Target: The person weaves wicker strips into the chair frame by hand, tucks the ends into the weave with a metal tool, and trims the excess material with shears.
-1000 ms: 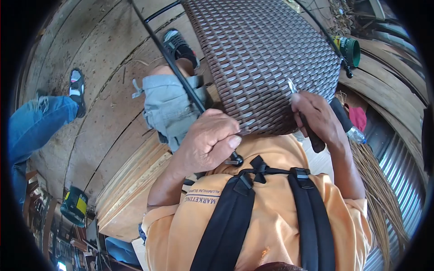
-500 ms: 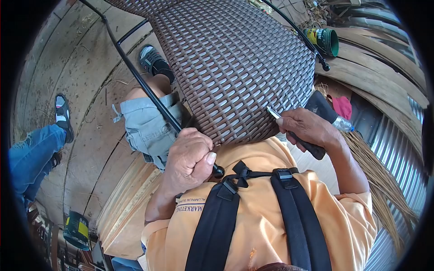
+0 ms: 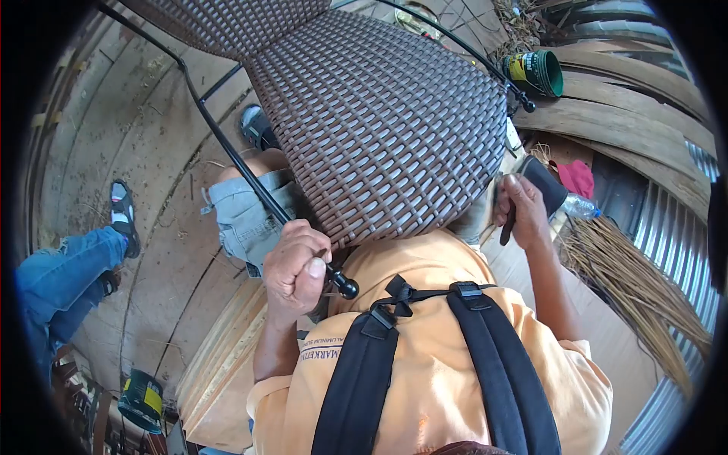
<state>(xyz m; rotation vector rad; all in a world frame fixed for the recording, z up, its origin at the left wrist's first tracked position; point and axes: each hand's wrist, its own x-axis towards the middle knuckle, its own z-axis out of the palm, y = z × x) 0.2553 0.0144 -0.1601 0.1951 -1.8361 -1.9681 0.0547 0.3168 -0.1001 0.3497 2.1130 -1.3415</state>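
A brown wicker chair [image 3: 387, 129] on a black metal frame lies across my lap, its woven surface turned up towards me. My left hand [image 3: 297, 267] is wrapped round a black tubular chair leg [image 3: 254, 180], close to its rounded end cap [image 3: 346, 287]. To the right of the woven edge, apart from it, is my right hand [image 3: 525, 208], closed on a dark-handled bladed tool [image 3: 509, 229]. Only the dark handle shows below the fingers; the metal part is hidden from view.
Right of me lie a bundle of brown strips [image 3: 637, 284], a plastic bottle [image 3: 580, 206] and a red cloth [image 3: 575, 179]. Green buckets stand at upper right [image 3: 537, 73] and lower left [image 3: 141, 402]. Another person's leg [image 3: 76, 265] is at left. Corrugated metal [image 3: 671, 227] borders the right.
My right hand has drawn the tool away from the woven surface, up and to the right. The chair has shifted slightly left in view, and my left hand keeps hold of the leg.
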